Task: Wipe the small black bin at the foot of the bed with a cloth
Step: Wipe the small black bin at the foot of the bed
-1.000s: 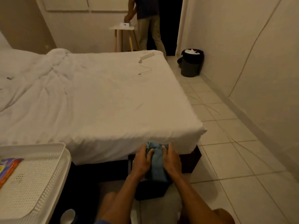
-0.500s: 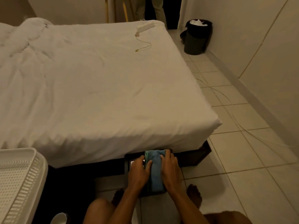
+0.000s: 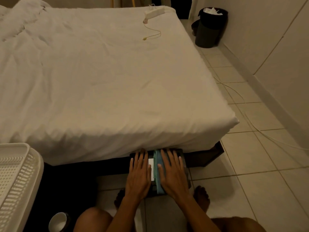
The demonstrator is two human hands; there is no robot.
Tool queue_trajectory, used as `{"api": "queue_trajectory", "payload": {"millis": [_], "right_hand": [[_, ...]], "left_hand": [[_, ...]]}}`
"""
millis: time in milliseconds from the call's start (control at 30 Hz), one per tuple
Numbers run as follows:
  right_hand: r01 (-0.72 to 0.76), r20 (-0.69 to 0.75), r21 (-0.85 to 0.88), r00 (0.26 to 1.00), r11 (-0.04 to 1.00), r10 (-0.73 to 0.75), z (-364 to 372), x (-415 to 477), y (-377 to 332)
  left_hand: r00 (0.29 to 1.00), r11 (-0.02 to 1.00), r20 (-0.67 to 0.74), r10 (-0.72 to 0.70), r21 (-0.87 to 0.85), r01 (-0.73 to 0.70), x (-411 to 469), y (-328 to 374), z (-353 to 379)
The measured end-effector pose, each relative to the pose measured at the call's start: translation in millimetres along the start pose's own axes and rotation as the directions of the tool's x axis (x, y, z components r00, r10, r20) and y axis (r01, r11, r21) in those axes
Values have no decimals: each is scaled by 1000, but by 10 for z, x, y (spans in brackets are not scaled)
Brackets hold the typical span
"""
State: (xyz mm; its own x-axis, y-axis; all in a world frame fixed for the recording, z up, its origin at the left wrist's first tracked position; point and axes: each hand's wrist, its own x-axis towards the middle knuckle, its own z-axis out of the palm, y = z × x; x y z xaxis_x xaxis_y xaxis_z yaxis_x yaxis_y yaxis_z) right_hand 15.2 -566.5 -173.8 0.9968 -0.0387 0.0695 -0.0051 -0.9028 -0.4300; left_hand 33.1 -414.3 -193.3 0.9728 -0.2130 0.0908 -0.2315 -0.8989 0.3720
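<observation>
The small black bin [image 3: 185,164] stands on the floor tiles, tucked against the foot of the white bed [image 3: 108,81]. A white label shows on its top between my hands. A folded blue cloth [image 3: 160,187] lies along the bin's top. My right hand [image 3: 173,173] presses flat on the cloth, fingers pointing toward the bed. My left hand [image 3: 138,174] rests flat on the bin's top just left of the cloth, fingers spread and holding nothing. My knees and bare feet show below.
A white perforated basket [image 3: 15,178] stands at the lower left, with a small cup [image 3: 57,221] on the floor near it. A round dark waste bin [image 3: 209,29] sits by the far right wall. A thin cable [image 3: 247,118] trails over the tiles on the right.
My view has tilted down and closer. My left hand has slid off the cloth to the left onto the bin's top, and both hands have flattened out.
</observation>
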Motion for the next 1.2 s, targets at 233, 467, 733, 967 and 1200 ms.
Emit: {"api": "queue_trajectory", "payload": {"millis": [233,467,733,967,1200], "right_hand": [[-15,95,-2,995,1000,15,70,-60,37],[-27,75,-1,997,1000,27,19,-45,33],[-45,-8,-26,999,999,45,70,-95,117],[-119,-14,-86,993,989,118,128,-52,25],[-88,19,-55,996,995,89,119,-145,29]], "left_hand": [[1000,999,-6,6,-53,-6,-23,-33,108],[1000,999,-9,9,-33,-10,-42,-37,116],[1000,1000,3,-17,-20,17,-68,-8,108],[999,1000,18,-28,-9,28,-76,-21,119],[998,999,36,-48,-6,48,-71,-13,111]]}}
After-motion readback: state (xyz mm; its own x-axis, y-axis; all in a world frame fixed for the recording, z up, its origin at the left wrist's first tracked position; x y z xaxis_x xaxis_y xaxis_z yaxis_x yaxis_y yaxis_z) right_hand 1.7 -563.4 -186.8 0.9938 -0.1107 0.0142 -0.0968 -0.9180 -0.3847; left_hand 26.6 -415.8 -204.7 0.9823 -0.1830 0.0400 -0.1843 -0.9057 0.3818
